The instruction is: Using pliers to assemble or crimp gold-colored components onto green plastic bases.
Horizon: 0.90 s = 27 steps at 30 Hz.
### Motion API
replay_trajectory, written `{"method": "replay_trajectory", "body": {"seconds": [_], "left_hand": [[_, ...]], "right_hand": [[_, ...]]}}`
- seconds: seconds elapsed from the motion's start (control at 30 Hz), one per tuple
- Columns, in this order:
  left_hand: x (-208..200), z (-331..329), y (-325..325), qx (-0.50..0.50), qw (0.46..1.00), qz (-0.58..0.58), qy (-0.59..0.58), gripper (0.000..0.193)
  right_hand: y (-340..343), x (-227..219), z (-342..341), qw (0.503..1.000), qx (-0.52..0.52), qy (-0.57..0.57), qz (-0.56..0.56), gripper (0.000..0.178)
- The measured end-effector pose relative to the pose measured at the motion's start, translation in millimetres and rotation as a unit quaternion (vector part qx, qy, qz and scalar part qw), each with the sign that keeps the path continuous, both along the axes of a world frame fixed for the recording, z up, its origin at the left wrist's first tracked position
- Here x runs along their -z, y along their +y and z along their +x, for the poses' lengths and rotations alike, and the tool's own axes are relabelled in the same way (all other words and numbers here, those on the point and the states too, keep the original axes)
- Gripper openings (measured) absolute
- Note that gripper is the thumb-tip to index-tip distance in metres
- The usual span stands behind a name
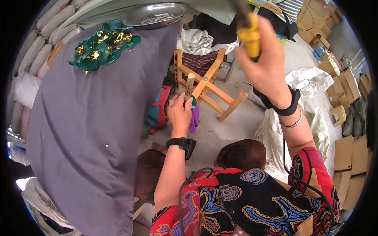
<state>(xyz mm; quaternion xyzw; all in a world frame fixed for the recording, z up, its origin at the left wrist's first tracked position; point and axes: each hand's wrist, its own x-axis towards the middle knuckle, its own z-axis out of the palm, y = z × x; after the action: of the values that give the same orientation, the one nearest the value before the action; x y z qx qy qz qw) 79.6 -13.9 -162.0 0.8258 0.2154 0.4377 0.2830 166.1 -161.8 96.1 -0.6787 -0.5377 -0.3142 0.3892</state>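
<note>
Yellow-handled tool (pixel 249 36), perhaps a hammer, inside clenched right grip (pixel 268 65), wooden stick (pixel 190 82) jutting above left grip (pixel 180 113) clasped around it.

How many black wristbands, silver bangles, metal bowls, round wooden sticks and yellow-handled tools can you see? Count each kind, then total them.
Black wristbands: 2
Silver bangle: 1
Metal bowl: 1
Round wooden stick: 1
Yellow-handled tool: 1
Total: 6

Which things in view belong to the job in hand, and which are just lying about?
Belonging:
- yellow-handled tool, in the right hand
- wooden stick, in the left hand
- probably green-and-gold pieces

Apparently lying about:
- wooden folding stool
- white sacks
- cardboard boxes
</note>
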Motion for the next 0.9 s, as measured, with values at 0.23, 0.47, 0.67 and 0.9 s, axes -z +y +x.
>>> {"method": "replay_trajectory", "body": {"seconds": [0.23,0.47,0.67,0.9], "left_hand": [[4.1,-11.3,7.3,0.019,0.997,-0.057,0.041,0.032],[-3.1,7.4,1.6,0.043,0.998,-0.018,0.051,0.028],[0.1,4.9,-6.5,0.110,0.988,-0.067,0.080,0.027],[-119.6,66.6,-100.3,0.334,0.922,-0.181,0.083,0.037]], "right_hand": [[10.0,73.7,5.8,0.918,0.020,0.131,-0.374,0.032],[34.2,126.2,-3.9,0.972,-0.148,0.128,-0.127,0.036],[24.2,114.6,-37.5,0.964,-0.148,0.215,-0.056,0.045],[-76.9,22.3,-89.7,0.964,-0.178,0.197,-0.032,0.041]]}}
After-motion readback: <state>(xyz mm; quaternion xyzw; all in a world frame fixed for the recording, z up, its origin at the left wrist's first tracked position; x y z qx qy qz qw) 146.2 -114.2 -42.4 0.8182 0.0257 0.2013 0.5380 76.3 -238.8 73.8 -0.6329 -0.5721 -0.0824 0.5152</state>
